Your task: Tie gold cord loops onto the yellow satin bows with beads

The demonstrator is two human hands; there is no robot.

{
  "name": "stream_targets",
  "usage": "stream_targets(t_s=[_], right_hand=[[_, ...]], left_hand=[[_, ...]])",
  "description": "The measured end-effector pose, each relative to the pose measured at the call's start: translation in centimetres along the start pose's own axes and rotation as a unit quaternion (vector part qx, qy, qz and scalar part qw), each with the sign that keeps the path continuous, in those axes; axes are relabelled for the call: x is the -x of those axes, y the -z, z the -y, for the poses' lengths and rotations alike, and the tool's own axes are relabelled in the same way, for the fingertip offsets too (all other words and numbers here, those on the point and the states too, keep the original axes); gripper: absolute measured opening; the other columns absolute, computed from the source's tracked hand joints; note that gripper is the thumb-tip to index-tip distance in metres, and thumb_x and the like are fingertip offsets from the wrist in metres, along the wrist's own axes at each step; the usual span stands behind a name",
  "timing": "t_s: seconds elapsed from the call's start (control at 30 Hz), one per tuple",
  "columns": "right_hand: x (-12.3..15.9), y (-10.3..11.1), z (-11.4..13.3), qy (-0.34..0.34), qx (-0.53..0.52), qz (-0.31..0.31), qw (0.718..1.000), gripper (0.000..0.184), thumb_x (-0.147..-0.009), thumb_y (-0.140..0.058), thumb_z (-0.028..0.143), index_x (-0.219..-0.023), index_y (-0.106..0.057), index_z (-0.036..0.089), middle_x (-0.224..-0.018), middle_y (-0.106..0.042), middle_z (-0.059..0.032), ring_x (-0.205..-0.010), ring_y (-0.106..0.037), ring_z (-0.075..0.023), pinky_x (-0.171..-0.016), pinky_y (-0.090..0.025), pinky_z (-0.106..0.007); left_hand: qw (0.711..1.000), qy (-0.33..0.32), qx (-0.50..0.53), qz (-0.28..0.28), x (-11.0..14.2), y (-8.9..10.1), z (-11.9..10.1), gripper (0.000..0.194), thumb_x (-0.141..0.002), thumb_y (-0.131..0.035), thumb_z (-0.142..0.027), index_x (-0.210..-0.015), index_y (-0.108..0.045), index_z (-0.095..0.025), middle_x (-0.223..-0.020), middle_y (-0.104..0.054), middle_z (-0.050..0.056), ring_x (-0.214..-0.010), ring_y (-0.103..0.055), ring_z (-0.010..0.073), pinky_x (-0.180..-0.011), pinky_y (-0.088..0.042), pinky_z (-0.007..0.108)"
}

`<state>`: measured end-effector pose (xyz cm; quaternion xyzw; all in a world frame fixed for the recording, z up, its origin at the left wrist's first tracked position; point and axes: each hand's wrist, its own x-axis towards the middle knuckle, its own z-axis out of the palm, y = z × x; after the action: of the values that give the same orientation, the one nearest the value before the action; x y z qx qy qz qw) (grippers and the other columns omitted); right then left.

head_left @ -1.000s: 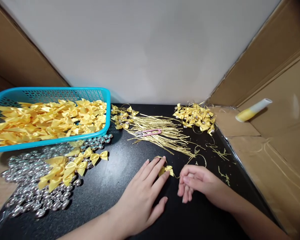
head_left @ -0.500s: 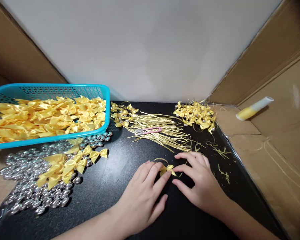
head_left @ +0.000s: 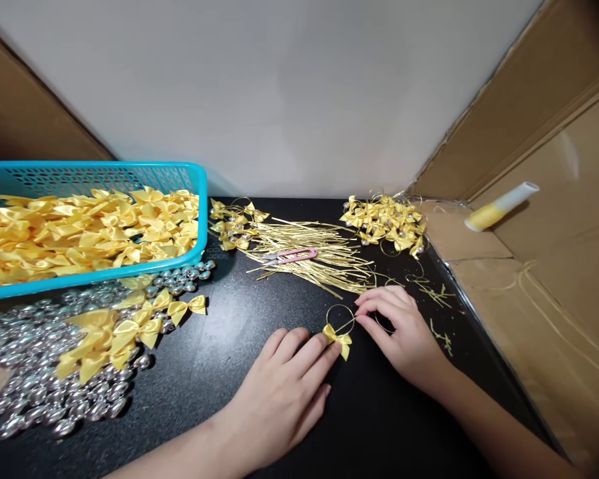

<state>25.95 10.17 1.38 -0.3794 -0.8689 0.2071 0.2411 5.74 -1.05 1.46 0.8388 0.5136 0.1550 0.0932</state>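
A small yellow satin bow (head_left: 342, 342) lies on the black tabletop in front of me. My left hand (head_left: 287, 382) holds it down, its fingertips on the bow and its thumb tucked lower. From the bow a thin gold cord rises in a round loop (head_left: 340, 306). Just right of that loop, my right hand (head_left: 398, 329) pinches the cord between thumb and forefinger, with another curl of it under the palm. Whether a bead sits on this bow is hidden.
At left stand a blue basket (head_left: 203, 206) of yellow bows and a spread of silver beads (head_left: 62, 406) with loose bows on it. Gold cords (head_left: 324, 269) lie behind my hands under pink-handled snips (head_left: 299, 255). Finished-looking beaded bows (head_left: 387, 223) are piled back right, near cord scraps (head_left: 429, 293).
My right hand has closed into a pinch on the cord. The loop now stands out round above the bow, and more of the bow shows. The view has shifted slightly right.
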Motion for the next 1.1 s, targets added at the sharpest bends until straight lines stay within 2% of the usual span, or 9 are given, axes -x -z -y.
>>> stream_targets(t_s=[0.17, 0.27, 0.33, 0.4, 0.47, 0.63, 0.8, 0.97, 1.1], right_hand=[[-0.1, -0.2, -0.1, 0.005, 0.006, -0.038, 0.999, 0.009, -0.090, -0.053, 0.021, -0.087, -0.061, 0.021, -0.099, -0.066, -0.0063, -0.097, -0.056, -0.0226, -0.087, -0.040, -0.041], [0.0, 0.3, 0.4, 0.018, 0.008, -0.110, 0.994, 0.009, -0.087, -0.055, 0.015, -0.090, -0.061, 0.021, -0.098, -0.065, -0.0065, -0.096, -0.055, -0.0221, -0.086, -0.042, -0.040], [0.2, 0.6, 1.1, 0.051, 0.016, -0.142, 0.988, 0.011, -0.085, -0.057, 0.013, -0.089, -0.062, 0.021, -0.095, -0.065, -0.0054, -0.093, -0.054, -0.0210, -0.085, -0.041, -0.039], [0.6, 0.6, 2.0, 0.102, 0.043, -0.120, 0.987, 0.013, -0.083, -0.060, 0.014, -0.089, -0.065, 0.025, -0.091, -0.064, -0.0031, -0.089, -0.053, -0.0201, -0.086, -0.038, -0.040], [0.9, 0.3, 2.7, 0.133, 0.083, -0.067, 0.985, 0.014, -0.084, -0.062, 0.018, -0.090, -0.068, 0.029, -0.093, -0.064, -0.0014, -0.089, -0.051, -0.0201, -0.089, -0.033, -0.042], [1.0, -0.6, 2.9, 0.102, 0.116, -0.005, 0.988, 0.012, -0.085, -0.062, 0.024, -0.095, -0.068, 0.027, -0.104, -0.063, -0.0032, -0.098, -0.049, -0.0223, -0.093, -0.027, -0.045], [1.1, 0.0, 2.5, 0.106, 0.115, 0.022, 0.987, 0.009, -0.084, -0.062, 0.021, -0.086, -0.068, 0.026, -0.108, -0.062, -0.0032, -0.101, -0.047, -0.0230, -0.096, -0.025, -0.046], [1.4, 0.6, 1.8, 0.149, 0.107, 0.042, 0.982, 0.012, -0.083, -0.062, 0.019, -0.087, -0.069, 0.029, -0.108, -0.063, 0.0008, -0.098, -0.047, -0.0213, -0.095, -0.024, -0.047], [1.6, 0.6, 1.5, 0.166, 0.110, 0.028, 0.980, 0.012, -0.085, -0.063, 0.020, -0.088, -0.068, 0.030, -0.106, -0.067, 0.0032, -0.095, -0.049, -0.0195, -0.095, -0.023, -0.046]], left_hand=[[1.000, -0.014, 0.005, 0.001, 0.0, 0.0, -0.1, 0.041, -0.090, -0.048, -0.023, -0.130, -0.051, -0.021, -0.117, -0.063, 0.007, -0.103, -0.050, 0.0252, -0.090, -0.040, 0.041], [1.000, -0.020, -0.001, -0.003, 0.0, -0.1, -0.2, 0.041, -0.090, -0.048, -0.022, -0.131, -0.050, -0.019, -0.115, -0.064, 0.007, -0.101, -0.050, 0.0247, -0.090, -0.039, 0.040], [1.000, -0.023, -0.007, -0.003, 0.0, -0.2, -0.3, 0.042, -0.090, -0.048, -0.023, -0.131, -0.050, -0.017, -0.115, -0.064, 0.006, -0.099, -0.051, 0.0245, -0.090, -0.038, 0.040], [0.999, -0.026, -0.016, -0.009, 0.1, -0.3, -0.5, 0.042, -0.091, -0.048, -0.025, -0.132, -0.050, -0.017, -0.115, -0.064, 0.005, -0.099, -0.051, 0.0244, -0.091, -0.037, 0.040], [0.999, -0.031, -0.026, -0.014, 0.1, -0.3, -0.7, 0.042, -0.091, -0.048, -0.029, -0.131, -0.050, -0.016, -0.114, -0.065, 0.005, -0.099, -0.051, 0.0244, -0.092, -0.035, 0.039], [0.997, -0.048, -0.062, -0.021, 0.3, -0.1, -1.4, 0.044, -0.091, -0.048, -0.035, -0.128, -0.053, -0.012, -0.112, -0.065, 0.006, -0.100, -0.051, 0.0247, -0.093, -0.033, 0.038], [0.995, -0.051, -0.077, -0.034, 0.3, -0.2, -1.6, 0.046, -0.091, -0.046, -0.034, -0.129, -0.053, -0.009, -0.111, -0.065, 0.006, -0.097, -0.049, 0.0243, -0.093, -0.031, 0.037], [0.996, -0.052, -0.070, -0.037, 0.4, -0.2, -1.8, 0.047, -0.090, -0.048, -0.033, -0.130, -0.051, -0.008, -0.111, -0.065, 0.008, -0.095, -0.049, 0.0249, -0.090, -0.035, 0.038], [0.999, -0.027, 0.020, -0.030, 0.5, -0.1, -1.2, 0.041, -0.088, -0.052, -0.027, -0.127, -0.051, -0.014, -0.102, -0.066, 0.007, -0.088, -0.052, 0.0234, -0.082, -0.041, 0.038]])
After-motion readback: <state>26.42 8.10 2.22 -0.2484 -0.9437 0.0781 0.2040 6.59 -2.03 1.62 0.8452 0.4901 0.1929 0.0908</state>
